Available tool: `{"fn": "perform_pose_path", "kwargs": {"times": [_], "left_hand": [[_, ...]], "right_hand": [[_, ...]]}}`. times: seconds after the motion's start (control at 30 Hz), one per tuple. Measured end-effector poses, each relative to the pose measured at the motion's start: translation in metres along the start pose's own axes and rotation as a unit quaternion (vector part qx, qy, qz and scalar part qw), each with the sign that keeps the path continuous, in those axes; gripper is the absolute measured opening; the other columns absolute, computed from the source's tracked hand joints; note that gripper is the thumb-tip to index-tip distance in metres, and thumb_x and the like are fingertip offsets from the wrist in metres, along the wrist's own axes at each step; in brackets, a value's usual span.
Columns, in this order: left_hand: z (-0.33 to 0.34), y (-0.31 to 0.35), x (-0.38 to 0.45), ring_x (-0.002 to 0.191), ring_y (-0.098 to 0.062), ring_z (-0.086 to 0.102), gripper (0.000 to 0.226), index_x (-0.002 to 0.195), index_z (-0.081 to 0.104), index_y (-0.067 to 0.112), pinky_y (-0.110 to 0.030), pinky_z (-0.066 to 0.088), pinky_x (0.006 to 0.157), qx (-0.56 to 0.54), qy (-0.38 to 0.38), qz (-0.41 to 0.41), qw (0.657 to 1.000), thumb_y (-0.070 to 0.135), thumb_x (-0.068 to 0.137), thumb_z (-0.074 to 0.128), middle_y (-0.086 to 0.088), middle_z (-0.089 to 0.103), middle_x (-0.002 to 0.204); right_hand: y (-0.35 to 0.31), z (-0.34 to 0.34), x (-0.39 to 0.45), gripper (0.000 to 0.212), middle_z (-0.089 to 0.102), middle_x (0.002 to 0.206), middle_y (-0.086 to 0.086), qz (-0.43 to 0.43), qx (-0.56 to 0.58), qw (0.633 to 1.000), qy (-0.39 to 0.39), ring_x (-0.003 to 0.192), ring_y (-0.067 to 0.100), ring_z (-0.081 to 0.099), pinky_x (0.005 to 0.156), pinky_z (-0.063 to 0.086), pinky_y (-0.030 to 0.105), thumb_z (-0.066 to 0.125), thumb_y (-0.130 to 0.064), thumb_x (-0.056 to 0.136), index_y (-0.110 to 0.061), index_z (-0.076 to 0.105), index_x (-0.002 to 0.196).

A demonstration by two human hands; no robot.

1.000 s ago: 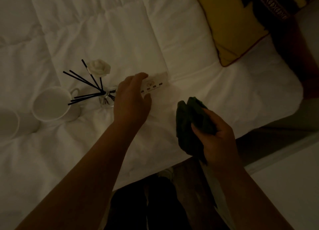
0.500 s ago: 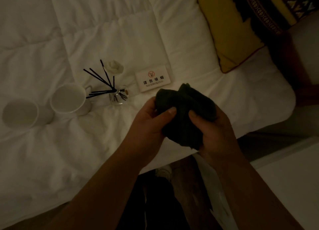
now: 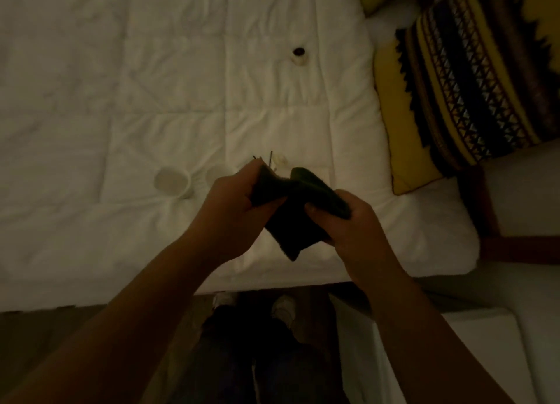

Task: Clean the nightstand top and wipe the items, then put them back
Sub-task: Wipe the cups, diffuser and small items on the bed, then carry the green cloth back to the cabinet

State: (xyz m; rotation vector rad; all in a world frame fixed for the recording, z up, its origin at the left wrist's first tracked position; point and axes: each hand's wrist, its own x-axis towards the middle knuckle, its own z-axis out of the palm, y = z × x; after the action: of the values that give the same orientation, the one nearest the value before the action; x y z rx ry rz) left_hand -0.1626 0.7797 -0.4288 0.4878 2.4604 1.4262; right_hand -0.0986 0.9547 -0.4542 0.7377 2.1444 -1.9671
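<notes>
The fingers of both hands are pinched on a dark cloth. Cups lie on the bed; returning them is judged undone

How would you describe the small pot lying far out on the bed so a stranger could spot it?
Start at the white bed, then look beyond both hands, left of the striped yellow cushion. The small pot sits alone there; unlike the white cup nearer the hands, its top looks dark.
</notes>
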Motion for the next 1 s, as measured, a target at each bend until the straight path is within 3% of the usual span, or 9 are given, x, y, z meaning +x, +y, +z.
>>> {"fn": "perform_pose_path", "kwargs": {"times": [0.13,0.27,0.37,0.5,0.63,0.7,0.8,0.87,1.0], "left_hand": [[-0.077,0.041,-0.036,0.070,-0.009,0.065,0.006,0.086,0.055,0.025,-0.023,0.052,0.057,0.080,0.001,0.045,0.996,0.024,0.088,0.061,-0.001,0.068,0.076],[-0.154,0.069,-0.084,0.082,-0.004,0.067,0.032,0.086,0.048,0.036,-0.020,0.054,0.066,0.083,0.078,0.046,0.992,0.011,0.085,0.068,0.001,0.071,0.087],[-0.205,0.078,-0.125,0.070,0.012,0.059,0.038,0.078,0.042,0.040,-0.006,0.043,0.059,0.119,0.130,0.003,0.984,0.012,0.083,0.067,0.018,0.055,0.068],[-0.274,0.070,-0.183,0.065,0.018,0.050,0.024,0.074,0.038,0.039,-0.004,0.036,0.052,0.159,0.254,-0.071,0.951,0.034,0.079,0.061,0.020,0.046,0.066],[-0.334,0.033,-0.258,0.071,0.012,0.053,0.028,0.096,0.045,0.032,-0.007,0.041,0.059,0.169,0.355,-0.148,0.907,0.038,0.082,0.068,0.020,0.050,0.080],[-0.342,0.005,-0.302,0.098,-0.001,0.054,0.044,0.119,0.045,0.025,-0.021,0.045,0.083,0.099,0.445,-0.218,0.863,0.036,0.084,0.068,0.008,0.055,0.111],[-0.323,-0.029,-0.381,0.126,-0.027,0.045,0.070,0.141,0.035,0.018,-0.036,0.039,0.097,-0.254,0.546,-0.416,0.682,0.049,0.085,0.063,-0.009,0.040,0.145],[-0.305,-0.043,-0.436,0.125,-0.034,0.045,0.085,0.143,0.035,0.010,-0.045,0.037,0.103,-0.554,0.406,-0.439,0.579,0.065,0.080,0.055,-0.019,0.041,0.145],[-0.297,-0.058,-0.515,0.113,-0.038,0.059,0.113,0.137,0.041,-0.003,-0.045,0.043,0.094,-0.711,0.285,-0.337,0.547,0.076,0.059,0.061,-0.027,0.055,0.131]], "right_hand": [[-0.049,0.034,-0.022,0.048,0.067,0.093,-0.012,-0.019,-0.096,0.994,-0.054,0.078,-0.001,0.064,0.067,0.052,0.024,0.073,-0.059,0.057,-0.038,0.055,0.097],[-0.098,0.093,-0.052,0.093,0.028,0.151,-0.014,-0.175,-0.217,0.950,-0.139,0.137,0.003,0.031,0.106,0.036,0.032,0.077,-0.053,0.061,-0.052,0.025,0.139],[-0.135,0.149,-0.077,0.048,0.042,0.147,0.006,-0.357,-0.362,0.831,-0.225,0.138,0.033,0.032,0.112,0.024,0.047,0.076,-0.043,0.073,-0.029,0.063,0.117],[-0.174,0.216,-0.118,0.011,0.069,0.074,-0.005,-0.233,-0.275,0.839,-0.408,0.074,0.003,0.067,0.069,0.055,0.027,0.070,-0.031,0.084,-0.024,0.065,0.078],[-0.184,0.285,-0.172,0.008,0.073,0.091,0.000,-0.158,-0.165,0.825,-0.517,0.087,0.010,0.069,0.077,0.058,0.029,0.067,-0.029,0.086,-0.025,0.068,0.093],[-0.184,0.325,-0.205,0.016,0.074,0.095,0.001,-0.118,-0.125,0.819,-0.547,0.093,0.016,0.070,0.080,0.058,0.033,0.067,-0.032,0.084,-0.023,0.070,0.097],[-0.180,0.382,-0.252,0.011,0.074,0.097,0.006,-0.050,-0.072,0.818,-0.568,0.096,0.024,0.069,0.085,0.055,0.039,0.068,-0.028,0.082,-0.022,0.073,0.091],[-0.176,0.416,-0.280,0.010,0.074,0.096,0.008,-0.002,-0.051,0.809,-0.585,0.096,0.027,0.069,0.081,0.056,0.039,0.068,-0.027,0.080,-0.022,0.074,0.086],[-0.164,0.471,-0.325,0.031,0.071,0.107,0.014,0.097,-0.002,0.762,-0.640,0.102,0.034,0.067,0.078,0.056,0.042,0.072,-0.031,0.075,-0.016,0.071,0.102]]}}
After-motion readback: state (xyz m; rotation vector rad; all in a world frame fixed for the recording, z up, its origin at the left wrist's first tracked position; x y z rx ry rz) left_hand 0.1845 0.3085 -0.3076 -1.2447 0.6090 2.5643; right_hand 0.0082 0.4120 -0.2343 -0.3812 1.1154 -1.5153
